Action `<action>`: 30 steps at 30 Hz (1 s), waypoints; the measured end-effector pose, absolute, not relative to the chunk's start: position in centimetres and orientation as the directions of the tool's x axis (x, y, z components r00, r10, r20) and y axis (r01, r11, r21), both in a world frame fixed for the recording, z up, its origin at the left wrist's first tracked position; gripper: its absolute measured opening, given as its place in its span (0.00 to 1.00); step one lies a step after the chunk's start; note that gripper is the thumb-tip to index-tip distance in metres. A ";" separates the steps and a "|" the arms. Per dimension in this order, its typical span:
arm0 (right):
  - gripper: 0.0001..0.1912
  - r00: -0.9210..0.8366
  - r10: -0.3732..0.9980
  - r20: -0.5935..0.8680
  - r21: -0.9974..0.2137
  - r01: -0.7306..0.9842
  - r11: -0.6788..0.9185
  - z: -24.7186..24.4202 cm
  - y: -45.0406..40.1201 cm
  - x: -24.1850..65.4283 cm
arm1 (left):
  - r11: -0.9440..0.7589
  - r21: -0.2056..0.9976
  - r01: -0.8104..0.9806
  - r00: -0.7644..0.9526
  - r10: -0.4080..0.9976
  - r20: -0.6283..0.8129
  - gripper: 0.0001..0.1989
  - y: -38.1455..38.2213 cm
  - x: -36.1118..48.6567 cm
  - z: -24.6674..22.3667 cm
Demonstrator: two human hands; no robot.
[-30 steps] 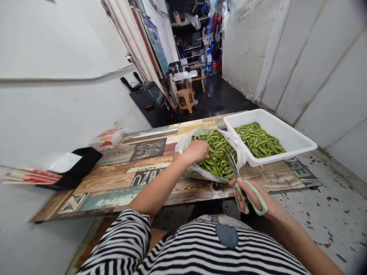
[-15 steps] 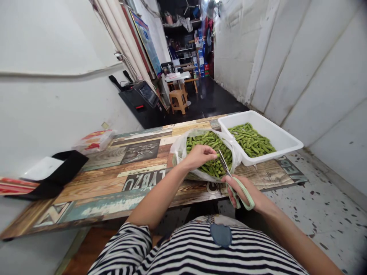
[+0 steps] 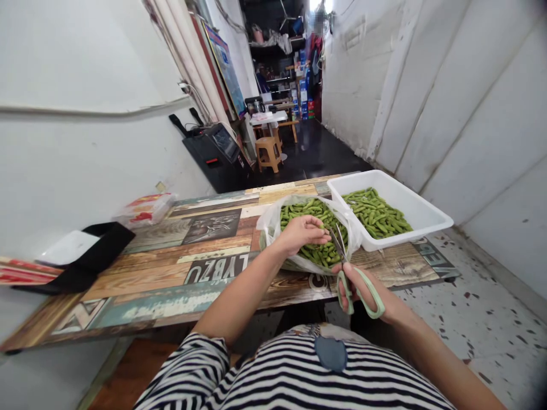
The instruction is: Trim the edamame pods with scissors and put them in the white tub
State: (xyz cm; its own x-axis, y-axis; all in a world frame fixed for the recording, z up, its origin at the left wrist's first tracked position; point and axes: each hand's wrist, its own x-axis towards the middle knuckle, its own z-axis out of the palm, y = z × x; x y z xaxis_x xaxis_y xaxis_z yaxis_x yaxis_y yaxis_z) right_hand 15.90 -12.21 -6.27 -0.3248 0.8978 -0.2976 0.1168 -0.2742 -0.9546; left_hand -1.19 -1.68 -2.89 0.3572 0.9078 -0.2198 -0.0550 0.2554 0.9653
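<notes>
While what appears to be a slim green pod (image 3: 323, 227) is pinched by the left hand (image 3: 301, 234), with a translucent plastic bag (image 3: 265, 220) of pods beneath it, the open green-handled steel scissors (image 3: 337, 244) gripped by the right hand (image 3: 378, 286) should be closed clear of the fingertips.

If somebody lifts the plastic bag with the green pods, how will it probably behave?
The plastic bag would probably be floppy: its thin film is wrinkled. It may feel heavy at the bottom, because many green pods lie in it. Lifted by one side, it could tip and spill, since its mouth is wide open.
</notes>
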 end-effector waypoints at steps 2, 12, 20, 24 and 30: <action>0.28 -0.338 0.897 -0.285 -0.958 0.142 -0.251 -5.9 -12.5 15.9 | 0.190 0.978 -0.086 0.304 0.940 -0.156 0.11 -1.7 -1.0 -3.0; 0.26 -0.329 0.918 -0.219 -0.963 0.224 -0.150 -6.3 -12.1 15.7 | 0.365 0.905 -0.218 0.251 0.917 -0.309 0.07 -3.5 0.3 -3.0; 0.21 -0.209 0.918 -0.337 -0.934 0.195 -0.299 -7.0 -11.5 15.3 | 0.415 0.896 -0.160 0.267 0.891 -0.366 0.06 -3.4 0.1 -3.4; 0.20 -0.201 0.921 -0.334 -0.942 0.119 -0.315 -7.0 -11.6 15.4 | 0.317 0.912 -0.260 0.143 0.947 -0.288 0.07 -2.2 -1.9 -1.9; 0.24 -0.260 0.906 -0.334 -0.938 -0.004 -0.347 -6.8 -11.9 15.7 | -0.015 0.946 0.325 0.094 0.995 -0.017 0.03 -0.5 -5.6 -0.6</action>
